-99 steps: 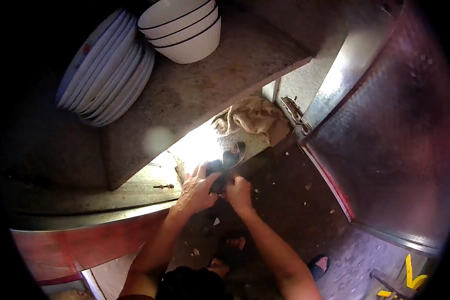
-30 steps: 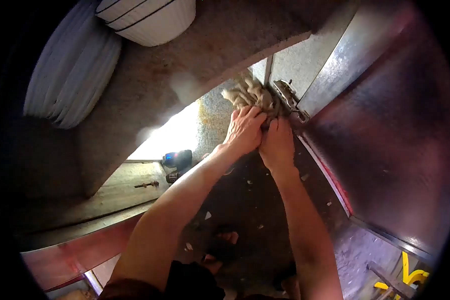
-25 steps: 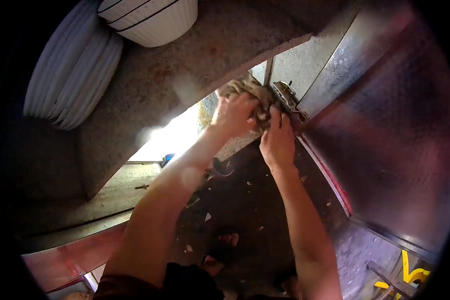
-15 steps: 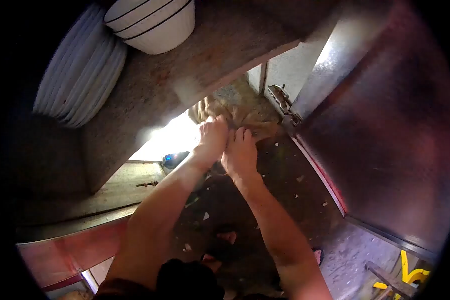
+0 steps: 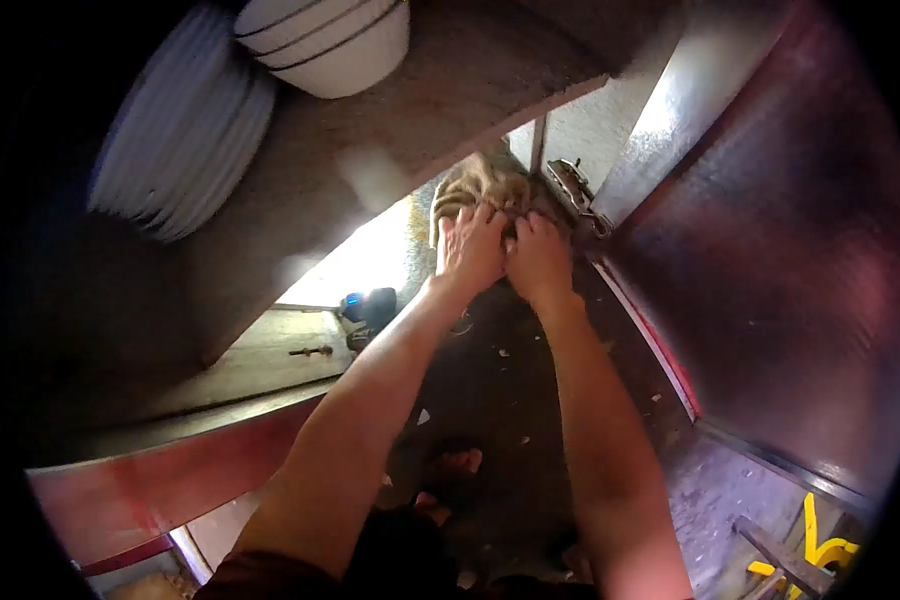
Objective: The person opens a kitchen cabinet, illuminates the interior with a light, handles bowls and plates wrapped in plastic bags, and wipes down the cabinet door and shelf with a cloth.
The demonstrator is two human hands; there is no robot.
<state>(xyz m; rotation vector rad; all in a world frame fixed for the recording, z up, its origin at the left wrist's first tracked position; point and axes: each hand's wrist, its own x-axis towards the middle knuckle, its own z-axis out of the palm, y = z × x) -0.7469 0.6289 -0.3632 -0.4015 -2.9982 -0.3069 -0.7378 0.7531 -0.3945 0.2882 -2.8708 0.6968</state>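
A crumpled beige cloth (image 5: pixel 482 187) lies on the dark floor near the cabinet's corner, at the far end of my reach. Both arms stretch forward to it. My left hand (image 5: pixel 473 247) presses on the near edge with its fingers curled into the fabric. Close beside it, my right hand (image 5: pixel 540 260) also has its fingers bent over the cloth's near right part. The fingertips of both hands are partly hidden in the folds.
White plates (image 5: pixel 185 125) and stacked bowls (image 5: pixel 325 45) stand on a shelf (image 5: pixel 300 170) at upper left. A dark device (image 5: pixel 372 308) glows beside my left forearm. An open dark red door (image 5: pixel 770 260) with a metal latch (image 5: pixel 573 187) flanks the right. Small pale scraps litter the floor (image 5: pixel 490 400).
Both hands have pushed forward and slightly right in the view. The cloth has shifted with them and is bunched up beyond the fingers. The camera view has moved a little.
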